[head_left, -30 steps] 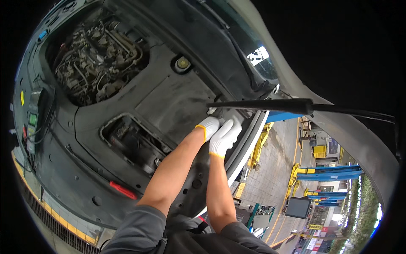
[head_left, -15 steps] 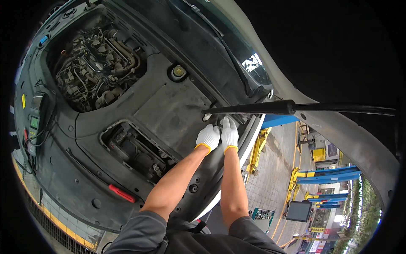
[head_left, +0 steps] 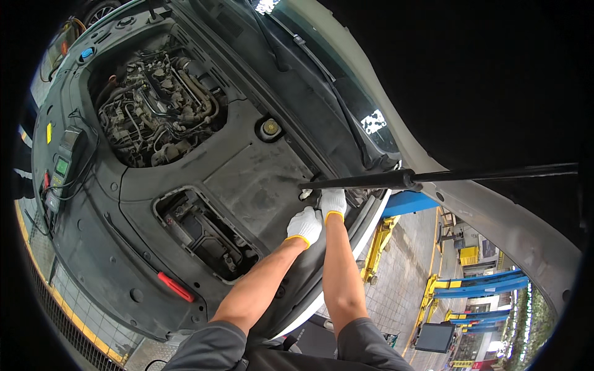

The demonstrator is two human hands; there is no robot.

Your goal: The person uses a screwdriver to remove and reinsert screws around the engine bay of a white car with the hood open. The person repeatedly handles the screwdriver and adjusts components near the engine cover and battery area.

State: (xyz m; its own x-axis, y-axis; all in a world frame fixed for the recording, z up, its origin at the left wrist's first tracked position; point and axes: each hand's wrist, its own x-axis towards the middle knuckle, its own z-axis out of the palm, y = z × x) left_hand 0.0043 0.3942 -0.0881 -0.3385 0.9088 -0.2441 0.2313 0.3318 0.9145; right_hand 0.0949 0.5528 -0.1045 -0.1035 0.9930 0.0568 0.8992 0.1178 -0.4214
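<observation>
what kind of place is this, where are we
Most likely a car repair workshop: an engine lies exposed, a red-handled tool and a device with a green screen rest on the dark trim, and blue posts, apparently vehicle lifts, show in the background.

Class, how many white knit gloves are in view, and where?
2: the left hand wears one white knit glove; the right hand wears the other, nearer the black gas strut. No others show.
</observation>
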